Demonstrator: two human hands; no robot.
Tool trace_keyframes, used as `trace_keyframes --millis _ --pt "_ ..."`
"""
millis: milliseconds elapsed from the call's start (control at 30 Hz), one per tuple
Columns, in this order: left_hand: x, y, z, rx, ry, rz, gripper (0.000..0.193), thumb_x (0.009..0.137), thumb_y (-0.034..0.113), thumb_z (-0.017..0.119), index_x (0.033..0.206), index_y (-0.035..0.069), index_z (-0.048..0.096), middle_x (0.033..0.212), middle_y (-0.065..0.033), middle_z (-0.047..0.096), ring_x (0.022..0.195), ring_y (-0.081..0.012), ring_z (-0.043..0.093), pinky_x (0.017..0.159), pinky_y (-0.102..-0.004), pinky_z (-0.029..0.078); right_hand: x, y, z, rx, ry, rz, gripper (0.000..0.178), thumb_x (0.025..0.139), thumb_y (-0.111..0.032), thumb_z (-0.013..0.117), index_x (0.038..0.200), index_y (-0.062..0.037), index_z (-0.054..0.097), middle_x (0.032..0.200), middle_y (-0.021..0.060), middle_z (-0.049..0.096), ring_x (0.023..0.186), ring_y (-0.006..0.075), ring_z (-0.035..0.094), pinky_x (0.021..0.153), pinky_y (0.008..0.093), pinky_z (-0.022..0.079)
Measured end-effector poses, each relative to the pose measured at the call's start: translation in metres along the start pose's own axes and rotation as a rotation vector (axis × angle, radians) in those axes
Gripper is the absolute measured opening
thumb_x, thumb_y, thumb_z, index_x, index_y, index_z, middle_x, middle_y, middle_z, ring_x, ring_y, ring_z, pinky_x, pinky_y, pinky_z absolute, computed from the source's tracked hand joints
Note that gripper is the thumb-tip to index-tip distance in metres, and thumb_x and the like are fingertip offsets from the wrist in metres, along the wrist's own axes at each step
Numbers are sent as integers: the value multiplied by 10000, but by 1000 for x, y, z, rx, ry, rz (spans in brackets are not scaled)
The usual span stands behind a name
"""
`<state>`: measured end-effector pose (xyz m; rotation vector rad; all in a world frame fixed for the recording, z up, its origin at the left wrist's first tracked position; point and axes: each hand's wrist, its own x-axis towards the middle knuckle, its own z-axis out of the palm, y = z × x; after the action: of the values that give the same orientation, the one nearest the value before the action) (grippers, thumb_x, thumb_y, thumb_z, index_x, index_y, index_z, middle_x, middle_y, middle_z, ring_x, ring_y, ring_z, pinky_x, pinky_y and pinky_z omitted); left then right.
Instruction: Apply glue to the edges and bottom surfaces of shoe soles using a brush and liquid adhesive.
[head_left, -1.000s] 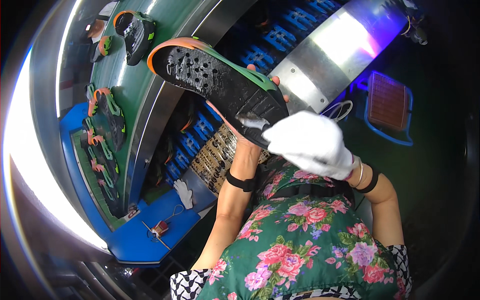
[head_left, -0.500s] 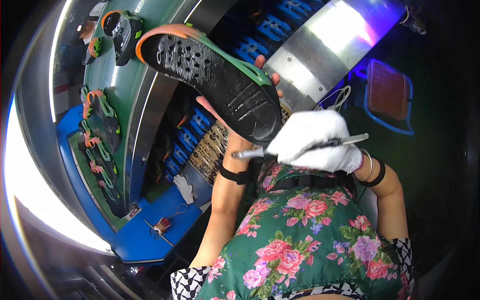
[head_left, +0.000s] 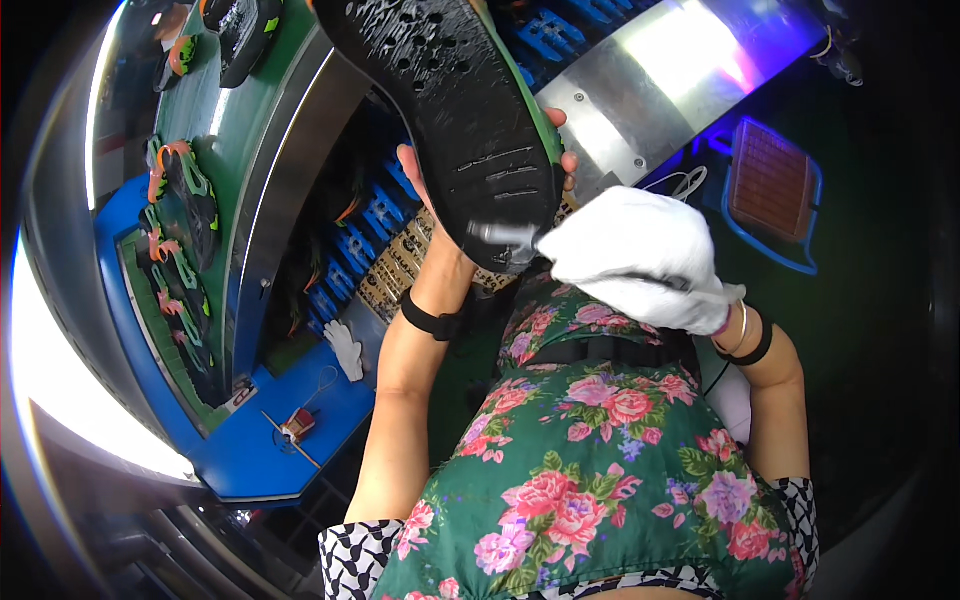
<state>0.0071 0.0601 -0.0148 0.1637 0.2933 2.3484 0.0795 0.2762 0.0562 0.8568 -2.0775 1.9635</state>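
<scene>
I note the pale-tipped tool [head_left: 503,234] is back on the shoe's [head_left: 480,125] near end; sole work has apparently resumed. Right hand [head_left: 635,262]: gloved fingers curled round tool. Left hand [head_left: 448,250]: fingers spread, clasping shoe beyond conveyor's [head_left: 242,145] right edge.

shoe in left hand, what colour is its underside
The shoe is black underneath; head view shows it best.

Glossy, ridged black shoe part [head_left: 485,140], matt white cloth glove [head_left: 635,255], smooth, shiny metal panel [head_left: 600,125].
</scene>
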Motion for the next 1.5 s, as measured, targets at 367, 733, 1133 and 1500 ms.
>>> trace_keyframes --millis 367,733,1133,1500 --pt "10 11 10 -8 23 -145 1192 808 890 506 1568 -12 330 1498 -352 415 1185 -519 600 977 -586 547 1 -7 -11 26 -87 -9 160 771 -76 835 929 -83 808 951 95 791 872 271 763 764 371 593" --pt "20 21 11 98 187 -330 1019 912 725 495 1598 0 292 1491 -431 381 1190 -549 604 1003 -613 532 -1 -5 -13 94 -223 -91 238 758 -80 822 994 -87 796 993 77 793 899 245 759 781 358 604" --pt "30 35 37 210 536 -429 397 913 289 714 1184 0 722 1032 -143 775 836 -213 762 783 -314 633 2 -5 -28 -32 -366 -133 251 828 -76 770 1078 -50 760 1105 111 764 965 293 733 816 384 614" --pt "30 41 29 234 540 -425 402 920 307 699 1176 -1 727 1036 -156 773 816 -218 759 779 -314 631 13 8 -30 -226 -226 -196 236 807 -71 789 1038 -118 792 1019 57 786 882 250 741 757 344 603"
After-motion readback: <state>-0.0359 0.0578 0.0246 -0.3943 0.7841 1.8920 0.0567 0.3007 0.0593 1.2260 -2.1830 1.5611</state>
